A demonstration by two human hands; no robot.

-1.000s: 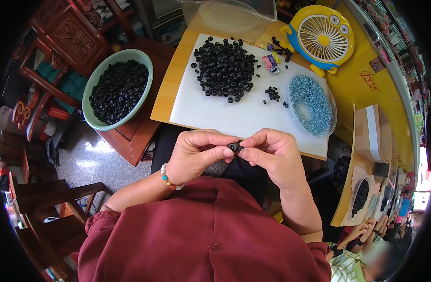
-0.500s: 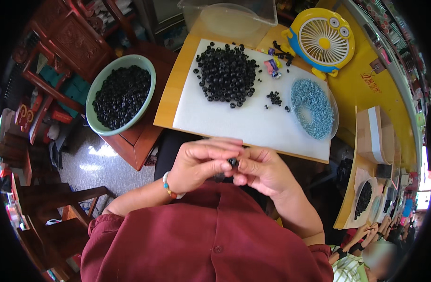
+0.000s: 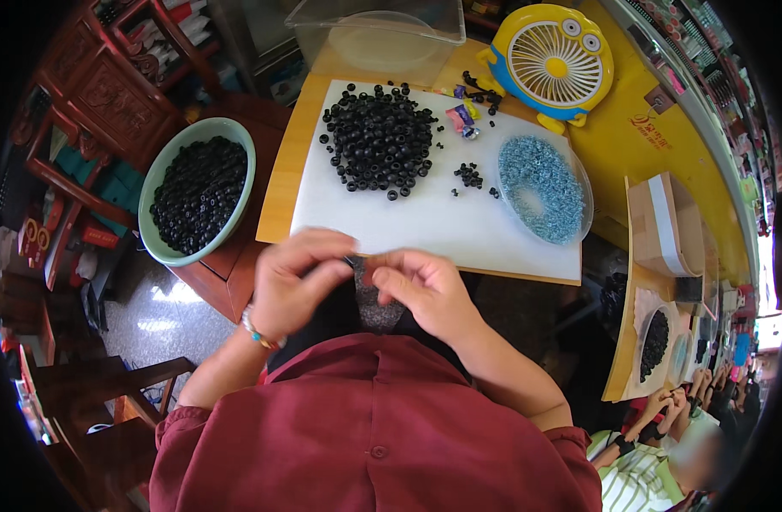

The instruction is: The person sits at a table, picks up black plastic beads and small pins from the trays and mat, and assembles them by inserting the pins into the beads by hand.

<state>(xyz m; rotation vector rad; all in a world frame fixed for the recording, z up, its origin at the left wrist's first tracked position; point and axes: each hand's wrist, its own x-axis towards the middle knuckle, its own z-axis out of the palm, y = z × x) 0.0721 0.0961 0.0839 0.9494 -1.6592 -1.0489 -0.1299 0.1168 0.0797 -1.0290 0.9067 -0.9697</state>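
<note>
Over my lap, just off the table's near edge, my left hand pinches a small black bead between thumb and fingertips. My right hand faces it with thumb and fingers pressed together; what they hold is too small and blurred to name. On the white mat beyond lies a large heap of black beads. A little cluster of smaller black beads sits to its right. Farther right, a clear oval dish holds pale blue beads.
At left stands a pale green bowl full of black beads, near a carved wooden chair. Wrapped sweets, a yellow-and-blue fan and a clear plastic box are at the back. Other people's hands show at lower right.
My hands have moved left and slightly apart, opening a gap between them. The bead has gone left with my left hand. The whole view has shifted a little.
</note>
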